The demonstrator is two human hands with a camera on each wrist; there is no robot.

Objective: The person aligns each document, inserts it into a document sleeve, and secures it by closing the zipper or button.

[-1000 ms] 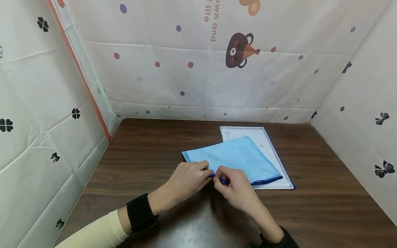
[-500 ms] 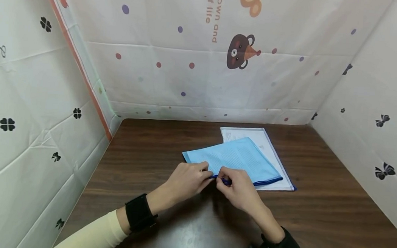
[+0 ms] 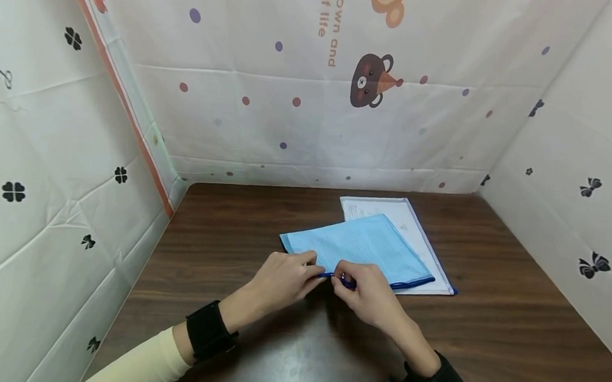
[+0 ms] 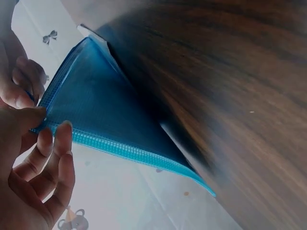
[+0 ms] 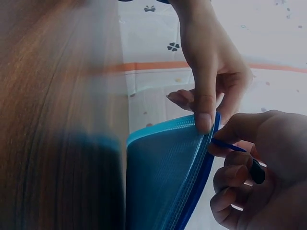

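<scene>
A light blue mesh zipper pouch with a dark blue zipper edge is raised at its near corner in the head view. My left hand pinches that corner between thumb and fingers; its other fingers are loosely bent in the left wrist view. On the right, my right hand pinches a dark blue zipper pull at the same corner, its dark end lying by the curled fingers. Printed paper shows through the pouch. The zipper slider itself is hidden by the fingertips.
A white document pouch with printed sheets lies partly under the blue one on the brown wooden table. Patterned white sheets stand at the back and both sides of the table.
The right fingertips have shifted slightly right, away from the left ones, showing a short blue stretch between them. Both hands keep their grip, and the pouches stay almost in place.
</scene>
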